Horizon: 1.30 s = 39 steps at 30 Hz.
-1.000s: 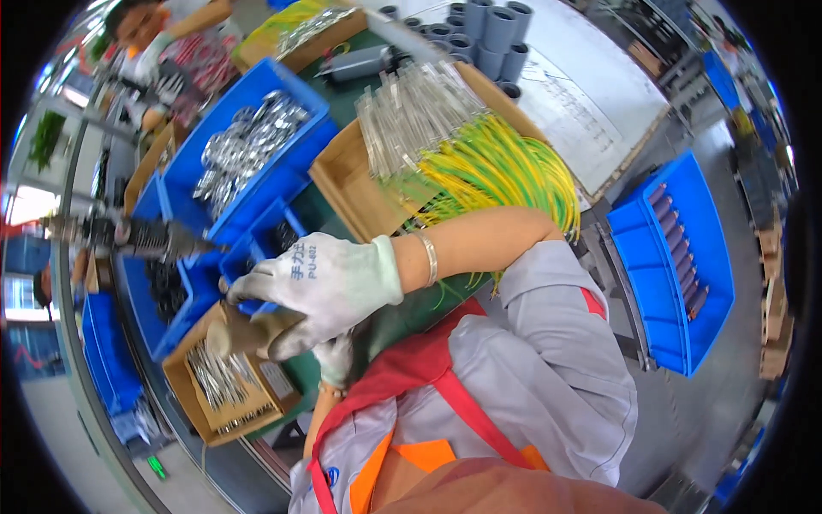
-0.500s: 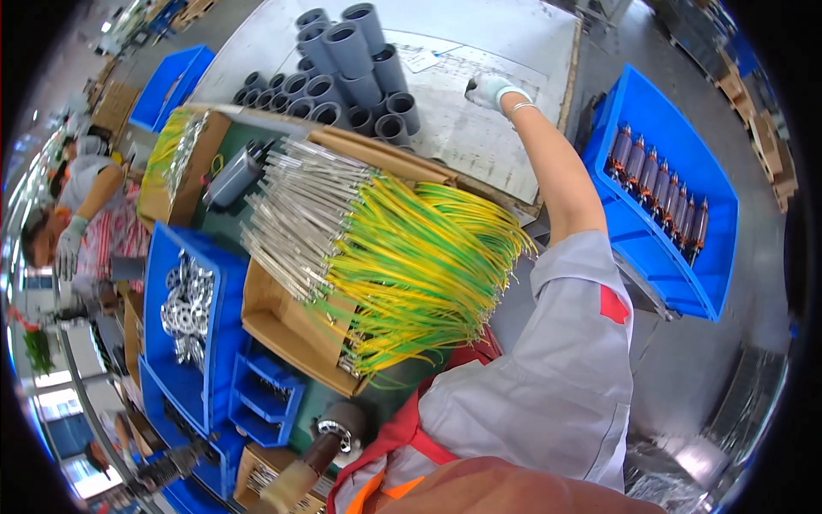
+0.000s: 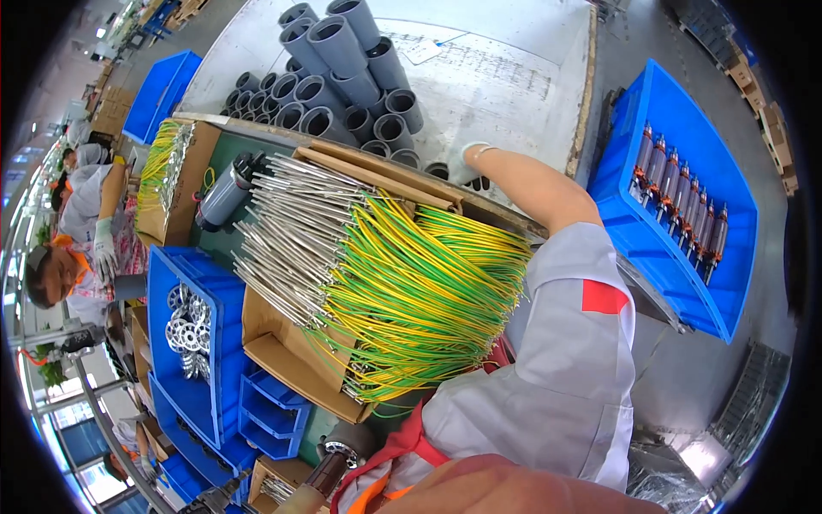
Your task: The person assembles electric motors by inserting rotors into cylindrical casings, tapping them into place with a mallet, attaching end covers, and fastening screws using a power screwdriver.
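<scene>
My right hand (image 3: 467, 164), in a white glove with dark fingertips, reaches down past the wooden edge of a white-floored bin (image 3: 505, 81). It is beside a short grey tube (image 3: 437, 170) at the near end of a pile of grey tubes (image 3: 330, 64). The fingers point downward and are partly hidden, so their grip does not show. My left hand is out of view. Nearer to me, a large bundle of green-yellow wires (image 3: 419, 291) with silvery rods (image 3: 287, 223) at one end lies over an open cardboard box (image 3: 278, 330).
At right stands a blue crate (image 3: 719, 291) of motor rotors (image 3: 676, 188). On the left, a blue bin (image 3: 224, 343) holds metal discs (image 3: 188, 325). A grey cylinder (image 3: 224, 199) lies near the rods. A powered tool (image 3: 330, 467) sits low. A co-worker's gloved hand (image 3: 104, 248) is far left.
My right hand has come down and toward me, from the far part of the bin to its near edge by the tubes. The whole view has shifted slightly.
</scene>
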### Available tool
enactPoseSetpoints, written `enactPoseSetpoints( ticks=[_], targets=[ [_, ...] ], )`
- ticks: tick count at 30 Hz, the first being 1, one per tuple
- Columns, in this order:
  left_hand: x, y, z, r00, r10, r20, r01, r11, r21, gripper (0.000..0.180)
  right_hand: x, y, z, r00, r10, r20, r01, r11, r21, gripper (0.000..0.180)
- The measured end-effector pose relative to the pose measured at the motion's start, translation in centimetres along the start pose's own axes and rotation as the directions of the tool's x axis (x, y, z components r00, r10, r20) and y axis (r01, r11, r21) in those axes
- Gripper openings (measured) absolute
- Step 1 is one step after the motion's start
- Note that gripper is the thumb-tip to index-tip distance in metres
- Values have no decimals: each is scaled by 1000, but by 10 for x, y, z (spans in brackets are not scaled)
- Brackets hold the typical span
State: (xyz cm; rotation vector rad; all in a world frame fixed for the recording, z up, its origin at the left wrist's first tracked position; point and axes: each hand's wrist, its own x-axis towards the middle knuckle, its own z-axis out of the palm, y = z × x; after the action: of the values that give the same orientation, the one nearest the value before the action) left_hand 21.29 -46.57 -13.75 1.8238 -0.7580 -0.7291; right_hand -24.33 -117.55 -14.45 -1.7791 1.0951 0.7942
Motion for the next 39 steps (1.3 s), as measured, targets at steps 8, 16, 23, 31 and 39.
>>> enactPoseSetpoints(
  ticks=[8, 16, 23, 31, 39],
  targets=[
    [-93, -16, 45, 962, -214, -171, 166, 951, -259, 110, 65, 27, 23, 953, -113, -283, 71, 985, -154, 44],
    [-170, 101, 140, 952, 148, -269, -76, 962, 262, 112, 96, 58, -3, 821, -215, -529, 55, 952, -302, 37],
    [-221, 107, 145, 974, 0, -228, 109, 877, 467, 38, -136, -22, -65, 620, -310, -721, 130, 947, -295, 33],
    [-145, 200, 190, 935, 260, 241, -293, 949, 115, 28, -305, -124, 13, 460, -635, -620, 830, 557, 44, 43],
    [-82, 332, 212, 663, 748, 32, -722, 627, 292, 101, -367, -246, 142, 470, -880, 72, 854, 432, -290, 47]
  ],
)
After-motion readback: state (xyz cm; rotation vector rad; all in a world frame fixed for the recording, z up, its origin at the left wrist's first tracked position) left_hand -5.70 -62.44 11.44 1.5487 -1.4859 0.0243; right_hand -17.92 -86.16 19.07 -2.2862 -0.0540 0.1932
